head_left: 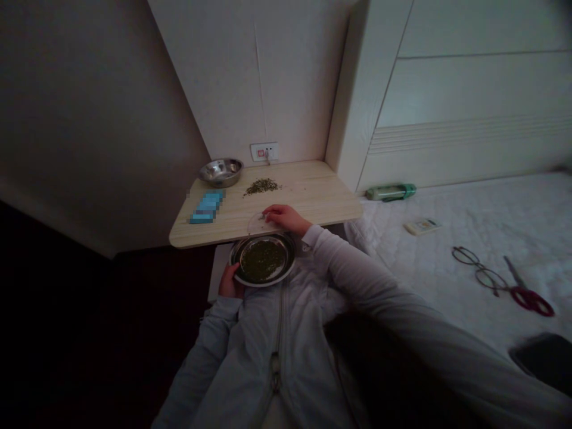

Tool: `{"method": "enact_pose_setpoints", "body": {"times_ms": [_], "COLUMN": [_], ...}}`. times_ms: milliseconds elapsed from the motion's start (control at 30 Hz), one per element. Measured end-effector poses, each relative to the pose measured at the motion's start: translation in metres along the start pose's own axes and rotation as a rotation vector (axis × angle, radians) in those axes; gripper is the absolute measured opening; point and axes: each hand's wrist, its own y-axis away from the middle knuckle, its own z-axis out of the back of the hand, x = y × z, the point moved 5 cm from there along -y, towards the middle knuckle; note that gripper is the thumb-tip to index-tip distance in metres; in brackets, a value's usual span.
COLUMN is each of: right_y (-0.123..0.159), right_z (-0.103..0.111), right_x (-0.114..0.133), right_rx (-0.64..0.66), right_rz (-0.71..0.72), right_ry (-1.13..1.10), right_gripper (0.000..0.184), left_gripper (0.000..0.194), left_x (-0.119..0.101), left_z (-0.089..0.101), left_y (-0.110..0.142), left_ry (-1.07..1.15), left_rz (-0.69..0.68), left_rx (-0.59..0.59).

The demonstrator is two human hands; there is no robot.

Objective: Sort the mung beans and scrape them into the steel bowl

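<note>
Left hand clasped on metal bowl, eight o'clock rim
Green bits inside; right hand at one o'clock, by clear disc on table, its grip unclear; leafy pile at twelve.

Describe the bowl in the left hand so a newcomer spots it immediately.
Find the pale wooden tabletop against the wall. Just below its near edge, the person's left hand grips a round metal bowl. A layer of dark green bits shows inside; the other metal bowl stands at the tabletop's back left.
</note>
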Motion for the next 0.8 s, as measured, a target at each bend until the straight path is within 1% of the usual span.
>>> {"method": "enact_pose_setpoints", "body": {"times_ms": [100, 167, 233, 333, 400, 467, 567, 667, 800], "right_y": [0.002, 0.002, 0.001, 0.0, 0.0, 0.0, 0.001, 0.002, 0.002], "right_z": [0.002, 0.005, 0.01, 0.017, 0.018, 0.016, 0.013, 0.012, 0.011], "right_x": [0.001, 0.0, -0.004, -0.011, -0.013, -0.013, -0.011, -0.01, -0.009], "right_rx": [0.019, -0.001, -0.062, -0.193, -0.226, -0.213, -0.188, -0.167, -0.135], "right_rz": [0.009, 0.007, -0.009, -0.024, -0.021, -0.021, -0.021, -0.011, -0.013], "right_ry": [-0.03, -0.052, -0.084, -0.12, -0.105, -0.055, 0.018, 0.036, 0.044], "right_gripper": [0.018, 0.016, 0.018, 0.023, 0.023, 0.022, 0.021, 0.021, 0.02], "left_gripper": [0.011, 0.013, 0.015, 0.015, 0.015, 0.016, 0.015, 0.015, 0.014], "left_x": [0.002, 0.001, 0.001, -0.002, -0.003, -0.003, -0.002, -0.002, -0.001], "left_z": [0.002, 0.001, -0.001, -0.004, -0.004, -0.004, -0.004, -0.004, -0.004], "left_y": [-0.001, 0.002, 0.005, 0.009, 0.01, 0.009, 0.009, 0.009, 0.008], "left_ry": [0.018, 0.023, 0.017, 0.015, 0.02, 0.027, 0.028, 0.027, 0.05], "left_rz": [0.027, 0.041, 0.062, 0.063, 0.043, 0.04, 0.075, 0.075, 0.057], "left_rx": [-0.031, -0.031, -0.035, -0.044, -0.054, -0.054, -0.049, -0.056, -0.027]}}
